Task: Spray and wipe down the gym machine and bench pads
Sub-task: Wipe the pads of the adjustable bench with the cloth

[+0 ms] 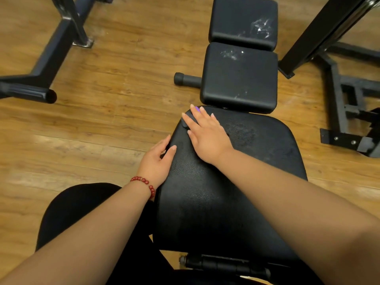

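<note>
A bench of three black pads runs away from me. My right hand lies flat, fingers straight, on the far left corner of the near big pad. It presses a dark cloth with a small purple bit showing at the fingertips. My left hand, with a red bead bracelet on its wrist, rests on that pad's left edge, thumb on top and fingers along the side. The middle pad and the far pad carry white specks of spray foam. No spray bottle is in view.
Wooden floor surrounds the bench. A black machine frame stands at the left and another black frame at the right. A bench foot bar sticks out left of the middle pad. My dark-clothed leg is at the lower left.
</note>
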